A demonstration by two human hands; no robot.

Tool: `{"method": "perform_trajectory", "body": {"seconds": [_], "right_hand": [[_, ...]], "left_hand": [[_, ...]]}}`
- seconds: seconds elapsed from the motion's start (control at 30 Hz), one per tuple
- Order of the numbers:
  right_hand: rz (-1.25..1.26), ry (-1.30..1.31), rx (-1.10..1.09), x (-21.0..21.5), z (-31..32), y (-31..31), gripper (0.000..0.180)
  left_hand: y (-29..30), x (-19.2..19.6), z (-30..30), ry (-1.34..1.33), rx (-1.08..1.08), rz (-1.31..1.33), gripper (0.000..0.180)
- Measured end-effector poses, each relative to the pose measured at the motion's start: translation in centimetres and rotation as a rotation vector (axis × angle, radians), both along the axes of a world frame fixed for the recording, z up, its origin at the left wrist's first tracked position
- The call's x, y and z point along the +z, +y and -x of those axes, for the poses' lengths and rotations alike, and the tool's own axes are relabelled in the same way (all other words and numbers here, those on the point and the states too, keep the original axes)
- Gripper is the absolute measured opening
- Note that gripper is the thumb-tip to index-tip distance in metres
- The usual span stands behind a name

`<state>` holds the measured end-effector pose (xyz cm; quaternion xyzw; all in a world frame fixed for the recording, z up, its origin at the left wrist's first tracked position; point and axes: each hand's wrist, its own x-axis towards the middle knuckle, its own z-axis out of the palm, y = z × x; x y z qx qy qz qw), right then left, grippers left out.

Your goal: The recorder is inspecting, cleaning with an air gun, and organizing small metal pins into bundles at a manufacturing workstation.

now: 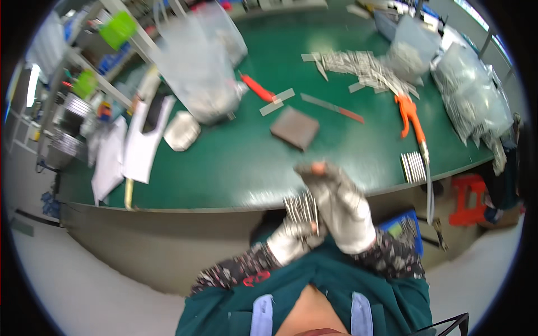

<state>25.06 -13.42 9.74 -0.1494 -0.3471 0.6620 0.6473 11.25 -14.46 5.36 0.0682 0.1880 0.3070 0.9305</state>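
a red stool stands on the pale floor near a green table.

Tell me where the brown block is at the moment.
In the head view, the brown block lies on the green table, just right of centre, between the right hand and the grey-and-red strip farther back.

Green tabletop beneath brown block, orange air gun, pale strips.
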Motion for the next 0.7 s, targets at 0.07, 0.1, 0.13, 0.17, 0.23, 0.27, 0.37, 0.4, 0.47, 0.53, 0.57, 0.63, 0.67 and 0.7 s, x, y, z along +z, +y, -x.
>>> {"method": "perform_trajectory", "body": {"seconds": [0.07, 0.1, 0.13, 0.17, 0.23, 0.27, 0.37, 0.4, 0.47, 0.53, 0.57, 0.63, 0.67, 0.7], "right_hand": [[0.091, -0.175, -0.037, 0.4, 0.2, 0.3, 0.047], [0.219, -0.34, -0.101, 1.5, 0.0, -0.4, 0.045], [0.037, -0.724, -0.359, 0.6, 0.3, 0.1, 0.04], [-0.142, -1.044, -0.412, 1.1, -0.3, 0.5, 0.044], [0.075, -1.099, -0.041, 2.4, -0.3, 1.3, 0.047], [-0.017, -1.106, -0.007, 1.9, -0.1, 1.8, 0.047], [-0.043, -1.115, 0.027, 1.7, 0.4, 4.5, 0.044], [-0.133, -1.089, -0.061, 1.2, 0.7, 5.1, 0.043], [-0.253, -1.06, -0.2, 0.1, 1.4, 6.8, 0.042], [-0.382, -1.064, -0.403, -1.4, 1.7, 7.3, 0.039], [-0.326, -1.081, -0.357, -1.4, 2.0, 7.1, 0.039], [-0.301, -1.119, -0.39, -4.3, 1.8, 7.5, 0.04], [-0.293, -1.124, -0.38, -4.0, 1.8, 7.5, 0.04], [-0.253, -1.14, -0.314, -3.2, 1.9, 7.5, 0.041]], "left_hand": [[0.3, 0.0, 0.6, -0.122, 0.045, -0.033, 0.041], [0.5, 0.2, 0.9, -0.147, 0.045, -0.067, 0.045], [0.7, 0.4, 1.6, -0.088, 0.077, -0.114, 0.045], [0.9, 1.1, 2.1, -0.037, 0.108, -0.146, 0.045], [2.1, 2.1, 2.8, 0.185, 0.166, -0.31, 0.044], [2.8, 2.6, 3.1, 0.286, 0.163, -0.397, 0.046], [5.5, 4.0, 3.4, 0.486, 0.232, -0.671, 0.054], [6.8, 3.8, 3.3, 0.547, 0.281, -0.8, 0.058], [9.8, 1.0, 3.7, 0.574, 0.331, -0.957, 0.063], [10.5, -0.3, 4.3, 0.737, 0.288, -1.003, 0.065], [10.8, 0.1, 4.6, 0.869, 0.258, -1.031, 0.065], [11.6, 0.0, 4.7, 1.364, 0.386, -1.693, 0.066], [11.7, 0.5, 4.8, 1.386, 0.363, -1.715, 0.065], [11.7, 1.1, 4.8, 1.408, 0.344, -1.74, 0.064]]}}
